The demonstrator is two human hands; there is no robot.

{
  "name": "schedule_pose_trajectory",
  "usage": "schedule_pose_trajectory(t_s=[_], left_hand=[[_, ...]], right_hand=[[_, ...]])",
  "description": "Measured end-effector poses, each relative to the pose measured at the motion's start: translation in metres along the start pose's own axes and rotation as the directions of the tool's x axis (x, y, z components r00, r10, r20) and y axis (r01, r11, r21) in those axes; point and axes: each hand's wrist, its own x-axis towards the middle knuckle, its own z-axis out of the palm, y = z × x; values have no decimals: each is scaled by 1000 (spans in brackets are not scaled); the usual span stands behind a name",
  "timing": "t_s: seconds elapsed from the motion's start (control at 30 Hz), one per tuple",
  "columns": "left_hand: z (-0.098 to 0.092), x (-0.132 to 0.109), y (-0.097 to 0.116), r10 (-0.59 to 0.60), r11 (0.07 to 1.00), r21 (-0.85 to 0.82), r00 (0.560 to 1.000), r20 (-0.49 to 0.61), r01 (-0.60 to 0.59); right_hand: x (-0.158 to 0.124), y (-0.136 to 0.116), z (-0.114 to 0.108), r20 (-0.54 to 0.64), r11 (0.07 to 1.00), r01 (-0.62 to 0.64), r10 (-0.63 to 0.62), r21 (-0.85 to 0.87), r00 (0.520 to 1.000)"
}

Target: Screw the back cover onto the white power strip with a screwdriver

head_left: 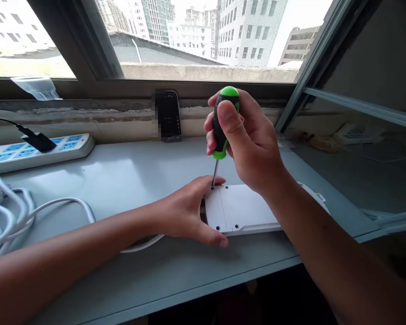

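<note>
A flat white plastic casing (248, 205) with several dark screw holes lies on the desk. Wrapped around its left end is my left hand (192, 212), thumb on the near edge and fingers at the far edge. My right hand (250, 135) grips the black and green handle of a screwdriver (219, 128), thumb along its side. The driver stands nearly upright, its metal shaft reaching down to a hole at the casing's far left corner. Whether a screw sits in that hole is too small to tell. My right forearm covers part of the casing's right side.
A white power strip (84, 146) with a black plug (42, 141) lies at the back left. Coiled white cable (23, 212) spreads in front of it. A phone (169, 116) leans against the window ledge. The desk's front edge (196, 291) runs below my hands; glass panels stand right.
</note>
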Motion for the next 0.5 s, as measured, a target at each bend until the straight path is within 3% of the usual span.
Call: schedule_pose_trajectory(t_s=[0.13,0.33,0.5], left_hand=[[-4,8,-4,-3,991,133,1000,-30,7],[-11,17,-10,55,969,242,997,-51,-41],[-10,16,-11,82,965,254,996,-44,-68]], right_hand=[[3,2,-9,-10,999,-30,29,-27,1000],[7,2,-27,116,987,-137,126,90,985],[8,6,-25,79,996,-80,77,42,994]])
